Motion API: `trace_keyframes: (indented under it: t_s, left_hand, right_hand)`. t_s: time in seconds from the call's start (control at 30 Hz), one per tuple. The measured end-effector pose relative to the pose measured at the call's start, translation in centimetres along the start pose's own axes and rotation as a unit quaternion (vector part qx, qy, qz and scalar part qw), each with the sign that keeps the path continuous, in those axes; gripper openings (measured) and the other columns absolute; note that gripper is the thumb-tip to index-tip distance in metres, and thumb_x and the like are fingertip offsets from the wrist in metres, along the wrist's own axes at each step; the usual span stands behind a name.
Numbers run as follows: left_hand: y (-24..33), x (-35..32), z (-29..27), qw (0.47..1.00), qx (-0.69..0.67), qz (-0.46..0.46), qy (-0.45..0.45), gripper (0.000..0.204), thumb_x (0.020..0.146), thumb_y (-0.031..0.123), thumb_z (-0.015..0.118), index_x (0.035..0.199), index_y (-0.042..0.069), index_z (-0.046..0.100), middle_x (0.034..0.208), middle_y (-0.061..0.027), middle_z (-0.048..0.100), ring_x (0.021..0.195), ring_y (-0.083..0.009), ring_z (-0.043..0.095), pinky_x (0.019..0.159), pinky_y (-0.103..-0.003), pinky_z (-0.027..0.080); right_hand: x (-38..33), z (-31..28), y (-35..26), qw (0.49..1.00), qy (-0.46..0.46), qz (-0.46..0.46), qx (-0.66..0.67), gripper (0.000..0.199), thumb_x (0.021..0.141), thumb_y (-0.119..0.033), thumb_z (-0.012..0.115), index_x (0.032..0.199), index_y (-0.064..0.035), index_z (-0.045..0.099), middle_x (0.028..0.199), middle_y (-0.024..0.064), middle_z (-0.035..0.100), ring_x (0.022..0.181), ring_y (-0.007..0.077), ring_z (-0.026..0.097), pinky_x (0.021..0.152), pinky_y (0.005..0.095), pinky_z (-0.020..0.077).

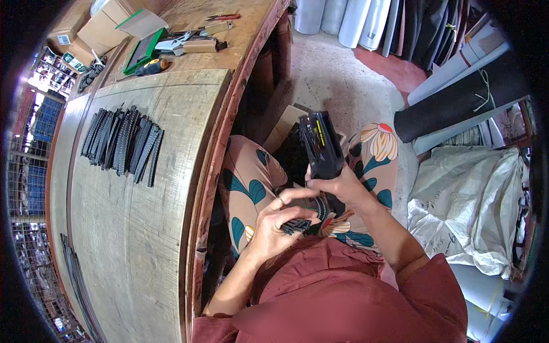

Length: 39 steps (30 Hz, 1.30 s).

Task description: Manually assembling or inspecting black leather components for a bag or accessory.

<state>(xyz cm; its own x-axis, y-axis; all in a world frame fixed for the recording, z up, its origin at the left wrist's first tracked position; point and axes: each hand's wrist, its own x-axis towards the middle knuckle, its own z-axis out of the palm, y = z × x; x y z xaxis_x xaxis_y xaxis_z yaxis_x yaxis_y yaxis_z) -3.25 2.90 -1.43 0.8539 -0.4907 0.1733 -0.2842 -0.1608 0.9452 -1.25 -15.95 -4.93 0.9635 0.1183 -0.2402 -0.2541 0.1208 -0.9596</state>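
Black strips (pixel 123 146) laid in row near counter (pixel 137 240) left edge. Black tool (pixel 322 146) clasped by right hand (pixel 337 186); black ribbed piece (pixel 297 227), partly hidden, pinched by left hand (pixel 280 220).

The power tool (pixel 321 144) is black with a yellow stripe; the ridged strips (pixel 123 142) are black; the workbench (pixel 143 240) is pale brown wood; the trousers (pixel 251 183) are tan with teal leaves and flowers; the shirt (pixel 343 297) is rust red.

This is a workshop: a long, worn wooden workbench (pixel 143 228) carries hand tools (pixel 194 40), cardboard boxes (pixel 97 26) and rows of black strips (pixel 123 143), while rolls of sheet material (pixel 457 97) and bulging white sacks (pixel 469 200) crowd the concrete floor (pixel 331 74).
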Motion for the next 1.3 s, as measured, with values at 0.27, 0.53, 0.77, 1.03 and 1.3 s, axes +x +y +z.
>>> trace_keyframes:
  t_s: [0.27, 0.53, 0.77, 1.03, 1.3]
  left_hand:
    - [0.0, 3.3, -0.2, 0.874, -0.301, -0.326, 0.2, 0.018, 0.079, 0.015, 0.073, 0.085, -0.001, 0.066, 0.064, -0.0028, 0.062, 0.038, -0.0052, 0.042, 0.037, -0.02, 0.032]
    - [-1.1, 3.6, 0.0, 0.825, -0.39, -0.39, 0.123, 0.02, 0.08, 0.018, 0.072, 0.085, 0.0, 0.066, 0.062, -0.0004, 0.06, 0.037, -0.0026, 0.033, 0.039, -0.02, 0.031]
    - [-1.0, 3.2, 1.0, 0.833, -0.369, -0.386, 0.141, 0.021, 0.08, 0.02, 0.073, 0.085, 0.001, 0.065, 0.054, 0.0041, 0.049, 0.038, -0.0032, 0.033, 0.04, -0.021, 0.03]
    - [-0.8, 2.6, 1.9, 0.842, -0.371, -0.356, 0.162, 0.02, 0.08, 0.017, 0.071, 0.09, 0.001, 0.064, 0.053, 0.0044, 0.046, 0.038, -0.0035, 0.033, 0.04, -0.022, 0.032]
    - [-1.0, 2.4, 2.7, 0.863, -0.336, -0.317, 0.205, 0.017, 0.08, 0.012, 0.071, 0.091, 0.001, 0.065, 0.062, 0.001, 0.058, 0.037, -0.0027, 0.039, 0.037, -0.019, 0.036]
  right_hand:
    - [-2.5, -0.4, 0.1, 0.989, 0.006, -0.143, -0.026, 0.028, 0.073, 0.001, 0.068, 0.099, -0.0026, 0.059, 0.092, 0.0036, 0.064, 0.089, 0.0115, 0.061, 0.079, 0.0281, 0.0475]
    - [-2.7, -0.8, -0.7, 0.946, -0.039, -0.299, -0.119, 0.037, 0.072, 0.004, 0.066, 0.105, -0.0032, 0.052, 0.096, 0.0092, 0.054, 0.093, 0.0197, 0.055, 0.079, 0.0298, 0.0418]
    - [-3.1, 0.0, -0.4, 0.963, -0.011, -0.237, -0.128, 0.034, 0.073, 0.002, 0.066, 0.104, -0.0025, 0.052, 0.096, 0.0078, 0.057, 0.086, 0.0158, 0.057, 0.072, 0.0259, 0.0432]
    - [-2.9, 1.4, -0.6, 0.98, 0.117, -0.133, -0.092, 0.027, 0.075, -0.001, 0.065, 0.099, -0.0035, 0.053, 0.079, 0.0027, 0.058, 0.071, 0.0079, 0.055, 0.062, 0.0243, 0.0442]
    - [-2.8, 1.9, -0.6, 0.979, 0.132, -0.125, -0.094, 0.024, 0.074, -0.002, 0.064, 0.094, -0.0032, 0.051, 0.073, 0.0009, 0.052, 0.067, 0.0073, 0.048, 0.059, 0.0245, 0.0422]
